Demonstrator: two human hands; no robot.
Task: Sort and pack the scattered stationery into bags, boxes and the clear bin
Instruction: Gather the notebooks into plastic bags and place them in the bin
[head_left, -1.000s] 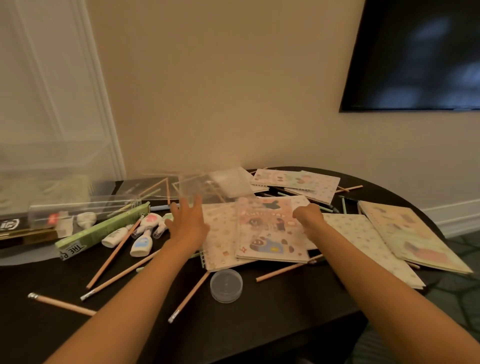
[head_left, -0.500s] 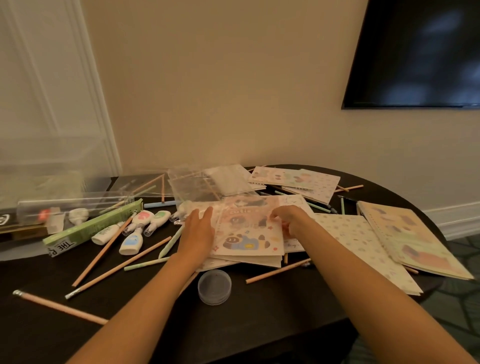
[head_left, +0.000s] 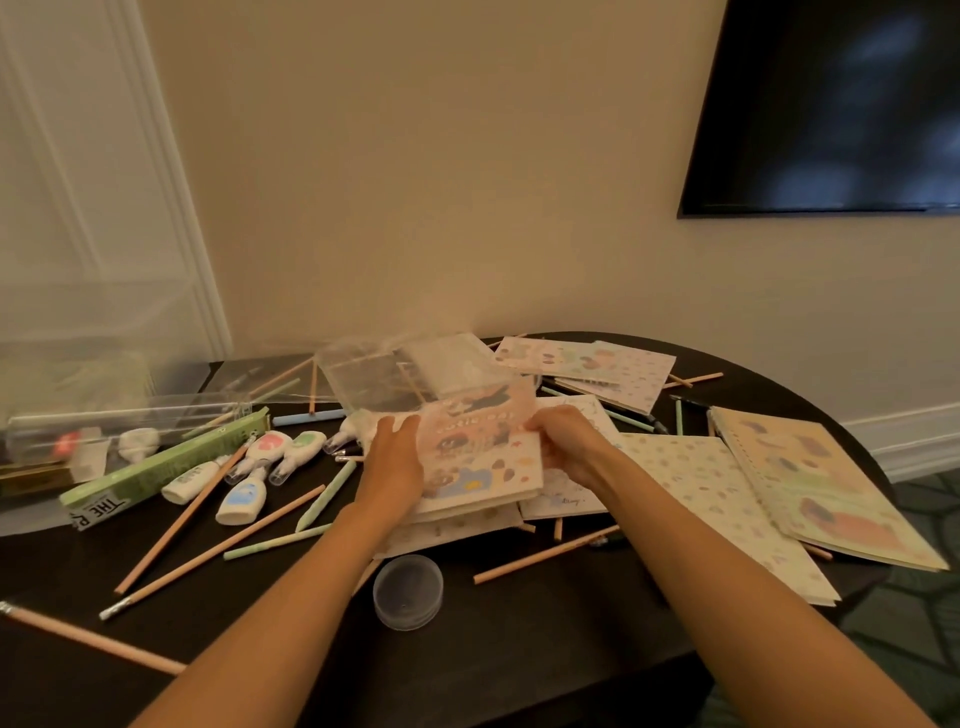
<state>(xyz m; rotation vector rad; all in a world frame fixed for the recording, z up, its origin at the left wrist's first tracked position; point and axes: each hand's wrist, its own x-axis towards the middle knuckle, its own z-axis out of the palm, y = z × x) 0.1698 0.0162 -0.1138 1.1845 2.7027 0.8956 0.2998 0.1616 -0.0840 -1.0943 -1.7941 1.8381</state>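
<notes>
A small stack of cartoon-print notebooks (head_left: 480, 457) is tilted up off the dark table (head_left: 545, 639) at its centre. My left hand (head_left: 392, 460) grips the stack's left edge and my right hand (head_left: 563, 441) grips its right edge. More notebooks lie flat under and beside it. Behind the stack lie clear plastic bags (head_left: 395, 374). Wooden pencils (head_left: 208, 551) and pale green pens (head_left: 324, 493) are scattered to the left, with several correction-tape dispensers (head_left: 244, 493).
A clear bin (head_left: 78, 395) stands at the far left, with a green box (head_left: 156, 467) leaning by it. A round clear lid (head_left: 408, 592) sits near the front edge. Larger notebooks (head_left: 810, 478) cover the right side. A dark TV (head_left: 831, 104) hangs on the wall.
Both hands have closed in on the notebook stack from its two sides, drawn it together and tipped it up off the table. The view has shifted slightly.
</notes>
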